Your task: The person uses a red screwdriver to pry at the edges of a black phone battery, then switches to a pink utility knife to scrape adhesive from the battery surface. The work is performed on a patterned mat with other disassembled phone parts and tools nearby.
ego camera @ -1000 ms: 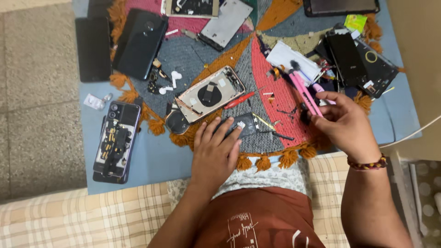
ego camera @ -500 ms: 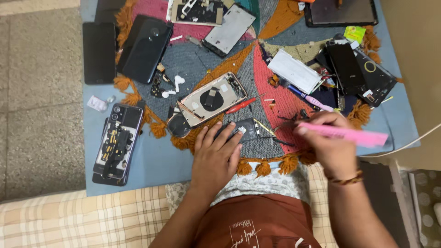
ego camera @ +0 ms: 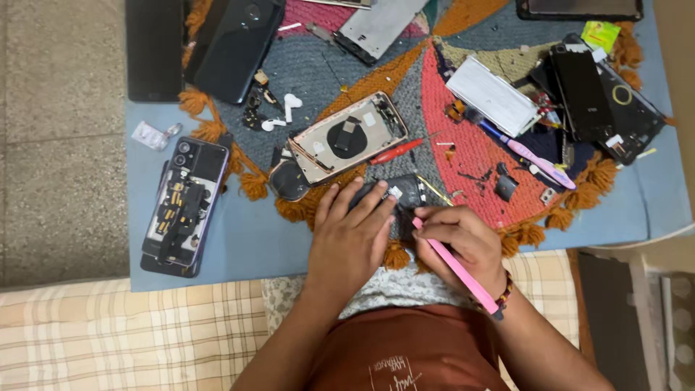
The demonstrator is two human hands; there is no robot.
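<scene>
My left hand (ego camera: pixel 351 239) lies flat with its fingers pressing down on a small dark phone part (ego camera: pixel 402 194) on the patterned round mat (ego camera: pixel 405 87). My right hand (ego camera: pixel 463 242) grips a pink pry tool (ego camera: pixel 456 268) like a pen, its tip touching the near edge of that dark part. An opened phone shell with a round black coil (ego camera: pixel 347 139) lies just beyond my left fingers, and a red screwdriver (ego camera: pixel 394 150) rests beside it.
An opened phone with exposed innards (ego camera: pixel 181 206) lies at the left on the blue sheet (ego camera: pixel 239 246). Dark phones (ego camera: pixel 235 47), a white battery (ego camera: pixel 492 95), a second pink tool (ego camera: pixel 539 163), black back covers (ego camera: pixel 586 90) and loose screws crowd the mat. A checked cushion (ego camera: pixel 108 333) is near.
My right hand has swung the pink tool from the right side of the mat in to the dark part under my left fingers. The camera has moved closer.
</scene>
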